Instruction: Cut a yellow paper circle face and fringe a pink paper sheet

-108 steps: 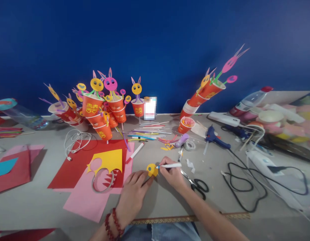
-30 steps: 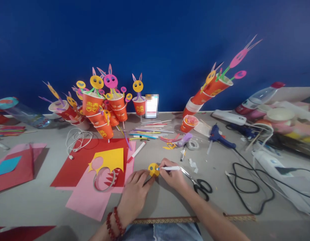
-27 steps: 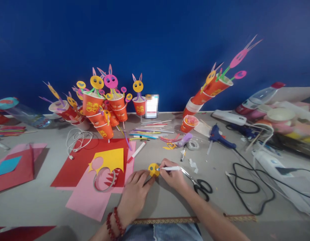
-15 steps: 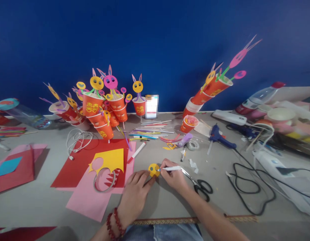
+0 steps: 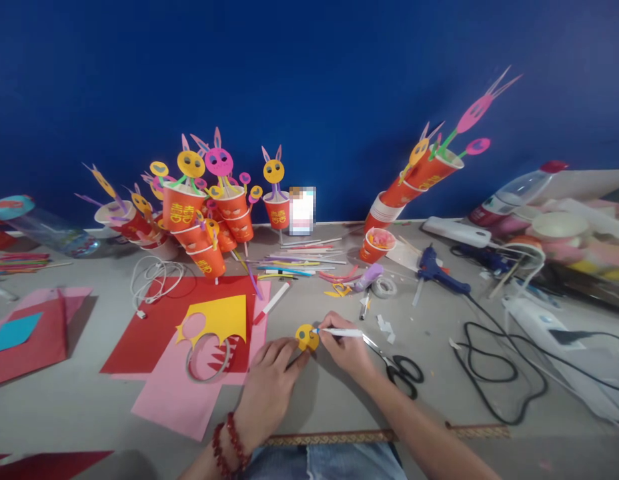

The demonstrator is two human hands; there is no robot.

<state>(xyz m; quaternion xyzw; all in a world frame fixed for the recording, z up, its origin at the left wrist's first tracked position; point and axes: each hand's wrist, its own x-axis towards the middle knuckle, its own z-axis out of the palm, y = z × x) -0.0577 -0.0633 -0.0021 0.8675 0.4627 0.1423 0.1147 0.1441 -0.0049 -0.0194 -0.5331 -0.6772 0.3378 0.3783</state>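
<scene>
A small yellow paper disc (image 5: 304, 339) with dark eye-like spots lies on the table in front of me. My left hand (image 5: 277, 363) rests low on the table, its fingertips and thumb holding the disc at its left and lower edge. In my right hand (image 5: 342, 347) is a white marker pen (image 5: 344, 333), pinched between thumb and fingers. Its blue tip is at the disc's right side, by one of the spots; whether it touches the paper I cannot tell. Black-handled scissors (image 5: 404, 377) lie beside my right hand, partly hidden by it.
Red paper cups (image 5: 182, 207) with rabbit-faced paper figures stand along the blue wall. Left of my hands are red, pink and yellow paper sheets (image 5: 224, 310) and a roll of tape (image 5: 188, 367). A blue glue gun (image 5: 442, 273) and black cable (image 5: 489, 360) lie to the right.
The marker has shifted slightly on the disc; its blue tip now shows more clearly. My left hand keeps its place, and the camera view has moved a little.
</scene>
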